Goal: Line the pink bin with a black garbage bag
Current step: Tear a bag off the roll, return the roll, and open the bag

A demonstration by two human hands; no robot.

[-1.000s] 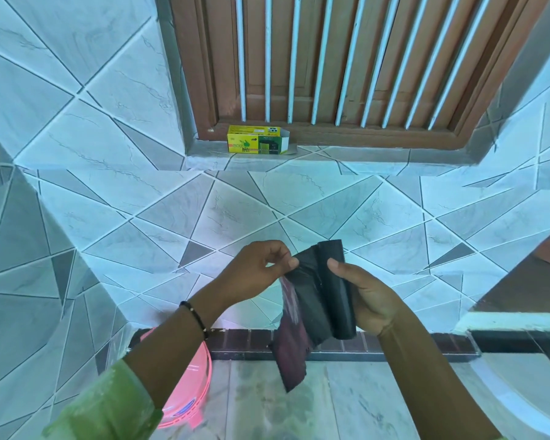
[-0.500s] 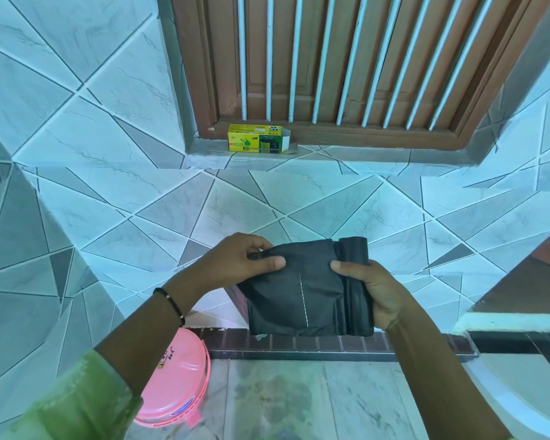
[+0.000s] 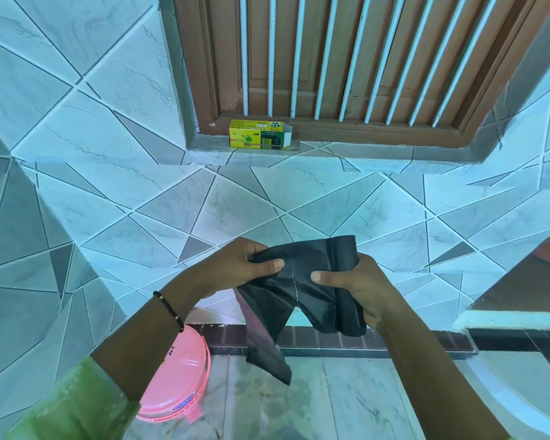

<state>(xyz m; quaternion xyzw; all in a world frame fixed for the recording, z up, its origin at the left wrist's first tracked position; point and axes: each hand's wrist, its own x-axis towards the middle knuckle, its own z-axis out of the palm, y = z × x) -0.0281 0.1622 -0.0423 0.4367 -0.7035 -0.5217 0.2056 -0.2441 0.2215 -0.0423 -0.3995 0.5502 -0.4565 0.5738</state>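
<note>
Black garbage bag point(image 3: 299, 277): I see thin, glossy plastic, creased, held in the air in front of the tiled wall, above the floor. A pale dotted perforation line runs down its middle; below my hands the plastic is parted at this line, and one flap hangs down on the left side.
Roll part: at the right the plastic is folded in thick layers, forming a dark rounded bundle.
Left hand point(image 3: 235, 269): I see the thumb and curled fingers pinching the upper left edge of the bag. A black bead bracelet point(image 3: 169, 309) sits on the wrist, and a green sleeve point(image 3: 73, 404) covers the forearm.
Right hand point(image 3: 359, 290): the fingers are wrapped around the folded bundle and the thumb presses on the front sheet, close to the perforation.
Pink bin point(image 3: 178, 373): smooth round plastic, standing on the floor low at the left, partly hidden by my left arm, well below the bag.
Yellow box point(image 3: 259, 134): printed cardboard, lying on the window ledge.
Wall point(image 3: 115, 192): shiny tiles with angular grey and white shapes.
</note>
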